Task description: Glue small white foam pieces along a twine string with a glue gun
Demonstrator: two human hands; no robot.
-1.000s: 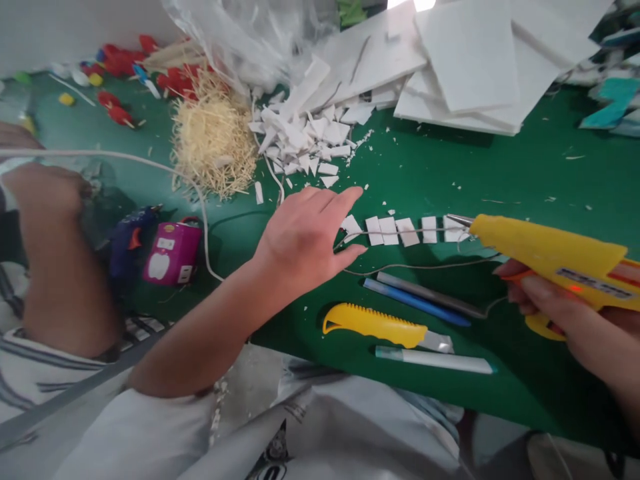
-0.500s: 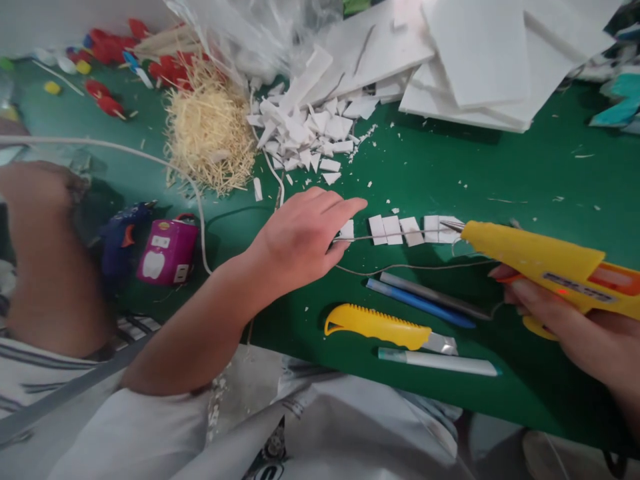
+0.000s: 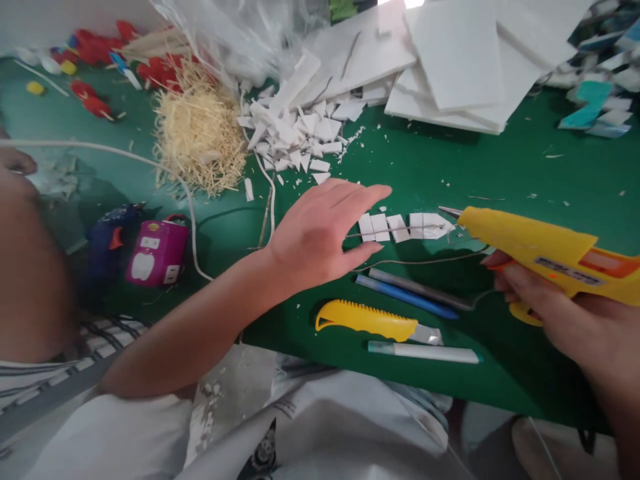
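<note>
My left hand [image 3: 325,233] is stretched over the left end of a row of small white foam pieces [image 3: 398,229], thumb and fingers apart, nothing visible in its grasp. A thin grey string runs along the row, over the pieces, to a pointed foam piece [image 3: 436,225] at the right end. My right hand [image 3: 545,293] is wrapped round the handle of a yellow hot glue gun [image 3: 525,237], a small red light showing on its side. The metal nozzle is just beyond the pointed piece's upper edge; whether it touches is unclear.
A yellow utility knife [image 3: 370,320], blade out, lies below the row among pens [image 3: 407,297]. Behind are foam scraps [image 3: 295,130], foam sheets [image 3: 455,53] and straw-like shreds [image 3: 200,133]. At left are a magenta adapter [image 3: 157,253], a white cord and a co-worker's arm [image 3: 30,253].
My left hand has slid right along the row and its thumb and fingers have spread. The glue gun's nozzle has moved off the string and pieces. The view has shifted slightly.
</note>
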